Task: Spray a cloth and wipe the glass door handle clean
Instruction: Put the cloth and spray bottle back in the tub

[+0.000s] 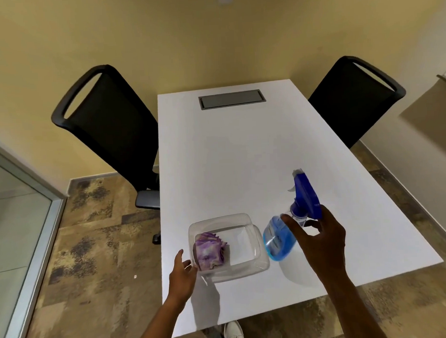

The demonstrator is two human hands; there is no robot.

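Right hand [319, 243] raised above the white table [241, 152], fingers spread and loosely curled, not closed on anything; the spray bottle [283, 235] sits just beyond and left of its fingertips, thumb overlapping the bottle's shoulder in view, though actual contact cannot be told through the motion blur. Bottle stands on the table, blue liquid in its clear body, blue trigger head [306, 193] tilted up above the hand's knuckles. Left hand [181, 273] open, palm inward, fingers extended toward the near-left corner of a clear plastic container [256, 246]; fingertips at or just beside its wall, touching or not cannot be told. Inside the container, at the end nearest the left hand, lies the folded purple-and-white cloth [210, 251]. Container sits between the two hands, just left of the bottle. Two black chairs flank the table well beyond both hands, one left [107, 122], one right [354, 99]. Glass panel [9, 216] with metal frame far out past the left hand.
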